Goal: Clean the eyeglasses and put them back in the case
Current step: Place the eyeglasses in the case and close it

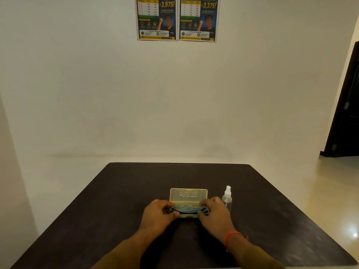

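A translucent yellow glasses case (188,195) stands open in the middle of the dark table, its lid tilted up towards the far side. Dark-framed eyeglasses (185,210) lie in or just over the lower half of the case. My left hand (158,211) grips the left end of the eyeglasses and my right hand (212,209) grips the right end. A bluish cloth seems to lie under the glasses; I cannot tell for sure.
A small clear spray bottle (227,199) with a white nozzle stands upright just right of the case, close to my right hand. The dark table (116,200) stands before a pale wall with two posters (176,18). A dark doorway (347,113) is at the right.
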